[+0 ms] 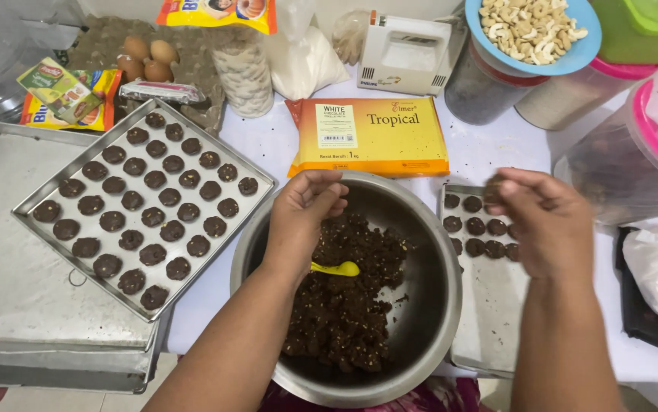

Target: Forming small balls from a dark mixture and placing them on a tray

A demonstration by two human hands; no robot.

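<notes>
Dough (344, 305), dark brown and crumbly with pale flecks, filled the lower part of the big metal bowl (428, 305) that sat at the near edge of the desk (268, 141), and a small yellow spoon (338, 268) lay on top of it. I saw my left hand (304, 214) hanging over the bowl's far rim, fingers curled together with the tips pinched in; whether it gripped a bit of dough I could not tell. My right hand (539, 221) was blurred above the small tray (489, 320) just right of the bowl, fingers drawn together near the dark cookie balls (474, 226) set in rows at that tray's far end; I could not tell whether it held one. On the left, a full tray (256, 174) of the same dark balls rested tilted across a stack of larger empty pans (9, 275). Beyond the bowl lay an orange block-shaped package (371, 137), touching the rim, and farther back stood a white hand mixer (405, 53), a blue bowl of cashews (531, 30), eggs (150, 59) in a carton, and lidded plastic tubs (634, 145).
</notes>
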